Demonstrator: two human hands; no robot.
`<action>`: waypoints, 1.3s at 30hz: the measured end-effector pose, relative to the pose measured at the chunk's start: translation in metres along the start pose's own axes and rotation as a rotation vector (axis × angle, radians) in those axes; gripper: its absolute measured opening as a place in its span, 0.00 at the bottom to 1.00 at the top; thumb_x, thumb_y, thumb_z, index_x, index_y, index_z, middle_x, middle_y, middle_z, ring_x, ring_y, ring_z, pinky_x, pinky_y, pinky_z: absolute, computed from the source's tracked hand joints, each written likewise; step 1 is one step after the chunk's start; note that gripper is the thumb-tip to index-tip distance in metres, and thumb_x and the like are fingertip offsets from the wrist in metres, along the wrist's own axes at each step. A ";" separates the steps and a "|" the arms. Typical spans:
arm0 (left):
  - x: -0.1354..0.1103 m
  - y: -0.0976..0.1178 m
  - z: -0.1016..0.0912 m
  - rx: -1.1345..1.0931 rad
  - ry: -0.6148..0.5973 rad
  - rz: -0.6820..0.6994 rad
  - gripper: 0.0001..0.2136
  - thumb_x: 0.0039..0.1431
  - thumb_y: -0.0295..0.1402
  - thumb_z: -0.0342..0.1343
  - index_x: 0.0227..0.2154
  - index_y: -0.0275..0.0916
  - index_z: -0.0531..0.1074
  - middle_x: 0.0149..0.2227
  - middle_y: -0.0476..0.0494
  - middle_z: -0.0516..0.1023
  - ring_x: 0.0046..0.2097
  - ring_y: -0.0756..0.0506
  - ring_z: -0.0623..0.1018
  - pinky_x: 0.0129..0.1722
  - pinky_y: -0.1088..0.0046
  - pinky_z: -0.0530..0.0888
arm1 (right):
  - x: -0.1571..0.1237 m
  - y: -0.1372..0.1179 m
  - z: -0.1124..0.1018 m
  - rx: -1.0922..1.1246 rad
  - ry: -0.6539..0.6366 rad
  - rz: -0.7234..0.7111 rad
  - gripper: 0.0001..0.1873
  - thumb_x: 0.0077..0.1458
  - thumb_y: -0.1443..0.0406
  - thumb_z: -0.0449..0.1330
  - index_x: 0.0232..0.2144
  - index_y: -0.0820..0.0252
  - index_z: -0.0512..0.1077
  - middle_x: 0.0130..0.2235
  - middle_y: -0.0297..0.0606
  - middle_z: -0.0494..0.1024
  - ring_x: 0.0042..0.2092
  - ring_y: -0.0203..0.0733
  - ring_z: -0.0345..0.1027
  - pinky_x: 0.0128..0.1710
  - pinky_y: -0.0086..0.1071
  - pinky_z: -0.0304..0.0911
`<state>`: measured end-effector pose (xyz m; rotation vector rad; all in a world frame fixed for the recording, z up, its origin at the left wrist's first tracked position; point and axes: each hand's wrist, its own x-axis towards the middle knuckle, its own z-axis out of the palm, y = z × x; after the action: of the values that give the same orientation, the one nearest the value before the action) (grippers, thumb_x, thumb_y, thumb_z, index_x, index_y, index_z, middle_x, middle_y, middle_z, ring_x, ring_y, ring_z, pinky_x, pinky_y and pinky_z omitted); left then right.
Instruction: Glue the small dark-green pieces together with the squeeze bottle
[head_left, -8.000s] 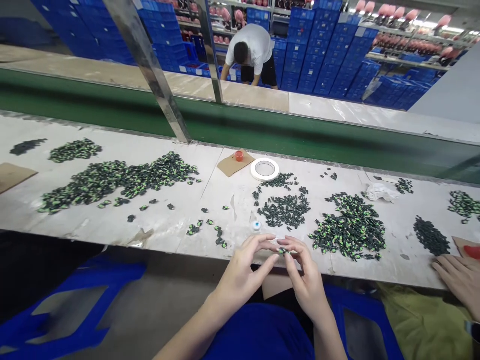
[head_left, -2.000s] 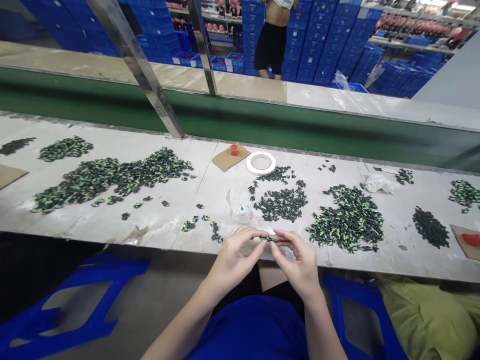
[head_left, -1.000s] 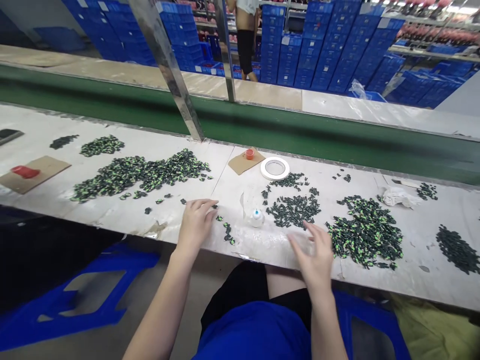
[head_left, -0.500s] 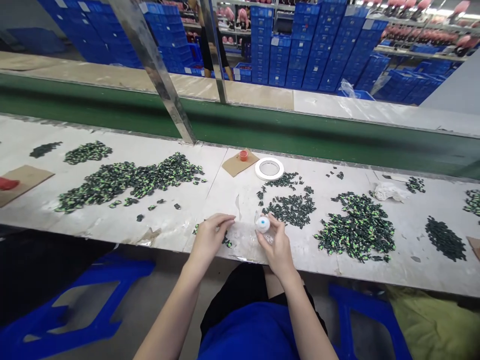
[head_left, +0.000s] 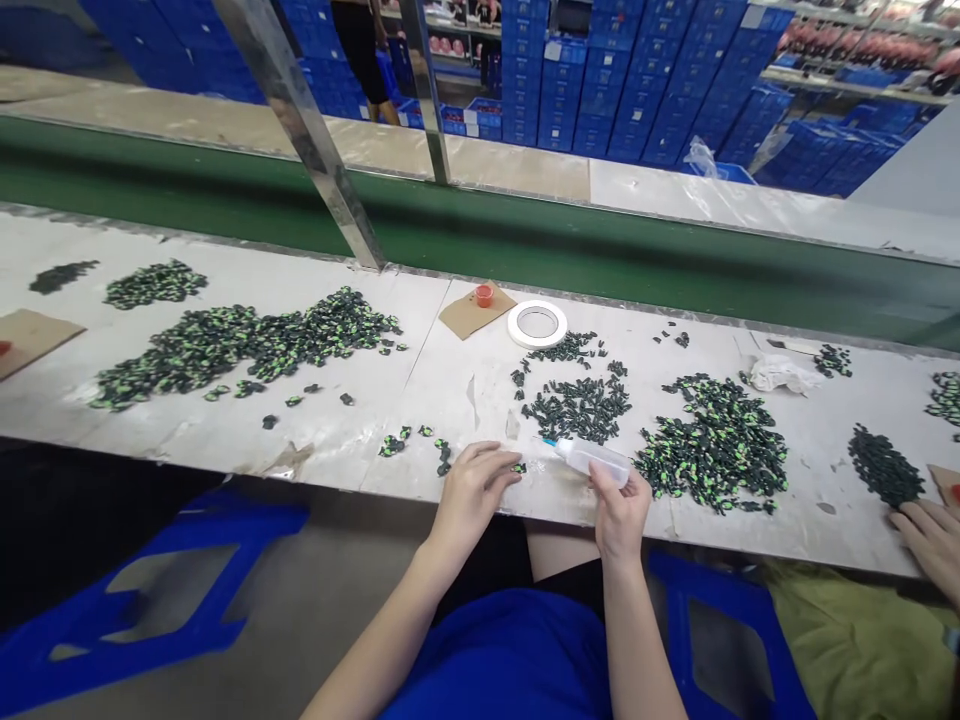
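My right hand (head_left: 619, 505) grips a small clear squeeze bottle (head_left: 596, 460) with a blue tip, tilted so the tip points left. My left hand (head_left: 474, 487) is closed in a pinch on a small dark green part (head_left: 518, 467) at the front edge of the white bench (head_left: 375, 440), a little left of and below the bottle's tip. A pile of dark parts (head_left: 576, 408) lies just behind the bottle. A larger pile of green-and-black parts (head_left: 712, 445) is to its right.
A long heap of green-and-black parts (head_left: 240, 345) spreads at left. A tape roll (head_left: 537, 323) and a red cap on cardboard (head_left: 484, 295) sit behind. Another person's hand (head_left: 930, 545) rests at the right edge. A green conveyor belt (head_left: 525, 250) runs behind; blue crates stand beyond.
My right hand has lifted the bottle from standing upright and tilted it on its side. My left hand has shifted right to a part by the bottle's tip. Another person's hand has appeared at right.
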<state>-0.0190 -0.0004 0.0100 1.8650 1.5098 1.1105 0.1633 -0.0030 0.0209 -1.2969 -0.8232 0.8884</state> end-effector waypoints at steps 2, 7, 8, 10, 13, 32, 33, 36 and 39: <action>0.000 0.000 0.000 0.005 0.003 -0.013 0.08 0.54 0.26 0.60 0.36 0.44 0.80 0.37 0.45 0.83 0.45 0.41 0.79 0.43 0.62 0.78 | -0.002 -0.003 0.000 -0.107 -0.009 -0.018 0.15 0.44 0.55 0.65 0.22 0.62 0.72 0.21 0.34 0.73 0.25 0.38 0.64 0.26 0.31 0.61; -0.002 0.000 0.004 -0.014 0.016 -0.076 0.08 0.56 0.29 0.59 0.38 0.43 0.79 0.37 0.44 0.83 0.39 0.43 0.82 0.43 0.62 0.77 | -0.006 -0.007 0.004 -0.304 -0.004 -0.055 0.18 0.48 0.52 0.61 0.20 0.62 0.71 0.19 0.33 0.71 0.23 0.37 0.63 0.23 0.29 0.59; -0.002 0.000 0.004 -0.026 0.011 -0.084 0.08 0.56 0.29 0.59 0.39 0.43 0.78 0.37 0.44 0.83 0.38 0.43 0.82 0.43 0.62 0.77 | -0.006 -0.007 0.004 -0.330 -0.005 -0.061 0.19 0.48 0.52 0.61 0.20 0.62 0.71 0.19 0.33 0.71 0.23 0.38 0.63 0.23 0.29 0.59; -0.002 0.000 0.004 -0.026 0.007 -0.091 0.09 0.55 0.29 0.60 0.40 0.42 0.78 0.36 0.44 0.84 0.39 0.42 0.82 0.44 0.61 0.76 | -0.006 -0.007 0.005 -0.371 -0.014 -0.071 0.19 0.49 0.52 0.61 0.19 0.62 0.70 0.19 0.33 0.71 0.24 0.38 0.63 0.23 0.29 0.59; -0.001 0.000 0.002 0.031 0.014 -0.070 0.06 0.55 0.29 0.60 0.36 0.42 0.79 0.35 0.45 0.84 0.40 0.41 0.82 0.45 0.60 0.76 | -0.007 -0.007 0.005 -0.402 -0.039 -0.081 0.19 0.50 0.52 0.60 0.20 0.62 0.71 0.19 0.33 0.71 0.24 0.37 0.62 0.24 0.28 0.59; 0.001 0.005 -0.001 0.117 0.013 -0.037 0.04 0.55 0.30 0.60 0.31 0.43 0.80 0.35 0.45 0.84 0.40 0.42 0.82 0.44 0.62 0.75 | -0.007 -0.006 0.008 -0.406 -0.030 -0.070 0.20 0.49 0.52 0.60 0.18 0.62 0.69 0.18 0.31 0.68 0.23 0.36 0.59 0.24 0.28 0.56; 0.002 0.006 -0.001 0.116 0.012 -0.037 0.04 0.55 0.30 0.60 0.31 0.43 0.80 0.35 0.45 0.84 0.40 0.42 0.82 0.44 0.62 0.75 | -0.006 -0.006 0.008 -0.405 -0.033 -0.071 0.20 0.49 0.52 0.60 0.18 0.62 0.69 0.18 0.31 0.67 0.23 0.36 0.59 0.23 0.28 0.56; 0.002 0.006 -0.001 0.112 0.014 -0.041 0.04 0.54 0.30 0.61 0.31 0.44 0.80 0.35 0.45 0.84 0.40 0.41 0.82 0.44 0.61 0.75 | -0.006 -0.008 0.008 -0.400 -0.036 -0.068 0.20 0.49 0.52 0.60 0.18 0.62 0.69 0.18 0.31 0.67 0.23 0.36 0.58 0.23 0.28 0.56; 0.002 0.006 -0.002 0.113 0.013 -0.046 0.04 0.54 0.30 0.61 0.31 0.44 0.80 0.35 0.45 0.84 0.40 0.42 0.82 0.44 0.61 0.75 | -0.006 -0.008 0.008 -0.404 -0.039 -0.066 0.20 0.49 0.52 0.60 0.17 0.62 0.69 0.17 0.30 0.66 0.23 0.36 0.58 0.23 0.28 0.55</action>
<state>-0.0170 -0.0005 0.0159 1.8902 1.6456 1.0379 0.1539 -0.0053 0.0300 -1.5937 -1.1093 0.7183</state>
